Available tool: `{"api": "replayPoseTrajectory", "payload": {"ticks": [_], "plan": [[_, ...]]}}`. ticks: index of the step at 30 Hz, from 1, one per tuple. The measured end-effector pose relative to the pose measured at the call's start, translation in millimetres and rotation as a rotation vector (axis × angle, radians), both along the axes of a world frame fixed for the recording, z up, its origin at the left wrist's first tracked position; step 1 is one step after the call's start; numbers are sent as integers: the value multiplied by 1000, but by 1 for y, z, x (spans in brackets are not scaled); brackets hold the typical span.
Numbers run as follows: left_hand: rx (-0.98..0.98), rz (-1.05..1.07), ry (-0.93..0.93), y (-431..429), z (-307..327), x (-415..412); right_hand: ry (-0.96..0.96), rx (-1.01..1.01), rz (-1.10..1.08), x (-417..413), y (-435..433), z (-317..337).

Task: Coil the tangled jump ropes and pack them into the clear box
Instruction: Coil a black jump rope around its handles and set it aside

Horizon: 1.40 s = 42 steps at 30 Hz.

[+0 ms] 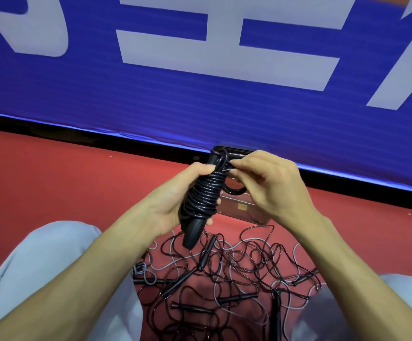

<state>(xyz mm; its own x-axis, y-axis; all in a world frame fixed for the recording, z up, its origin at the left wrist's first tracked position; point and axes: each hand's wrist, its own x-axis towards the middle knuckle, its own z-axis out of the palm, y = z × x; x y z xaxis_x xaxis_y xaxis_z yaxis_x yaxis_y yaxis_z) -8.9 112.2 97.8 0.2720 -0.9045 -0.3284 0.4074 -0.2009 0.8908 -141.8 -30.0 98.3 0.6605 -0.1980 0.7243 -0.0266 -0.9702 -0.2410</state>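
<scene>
— Gripping anything, the left hand (173, 205)?
— Yes. Its fingers and thumb are curled round a coiled jump rope (205, 193), black cord wound tightly about its handles. The bundle is held tilted just above the near edge of the clear box (247, 208).
— And the right hand (276, 185)?
— It pinches the loose end of that cord at the top of the bundle, directly over the box. A small loop of cord hangs beneath its fingers.
— Where does the box sit?
— On the red floor (52, 178), its far side close to the foot of a blue banner (150, 94) with large white characters. The hands hide most of the box, so I cannot tell whether anything lies inside.
— The other ropes?
— A tangle of jump ropes (224, 271), black and pale cords with black handles, lies on the floor on the near side of the box. It spreads between the person's knees in light grey trousers (52, 267).
</scene>
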Motion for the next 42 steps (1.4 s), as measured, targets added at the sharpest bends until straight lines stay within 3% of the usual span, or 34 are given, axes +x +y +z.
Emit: {"api": "replayPoseTrajectory", "payload": {"ticks": [7,13,17,23,25,29,31,37,42], "plan": [[11,18,-43,1,1,-2,-55,-49,-47,2,3,-3],[-53,-6,-66,-3,0,-10,-181,290,-95,11,20,-2],[-79,18,-172,-3,-1,-12,-214,669,-126,13,26,-1],[-54,108,-368,-5,-2,-5,-64,848,-50,10,20,6],[-46,106,-416,-5,-4,-1,-46,832,12,8,19,6],[-34,81,-480,-6,-10,0,100,468,46,5,18,2],[0,65,-550,-7,-15,2,141,379,-10,7,17,-4],[56,60,-622,-12,-27,3,152,524,-88,10,16,-4],[164,34,-790,-12,-49,7,159,701,-87,8,14,-7]]}}
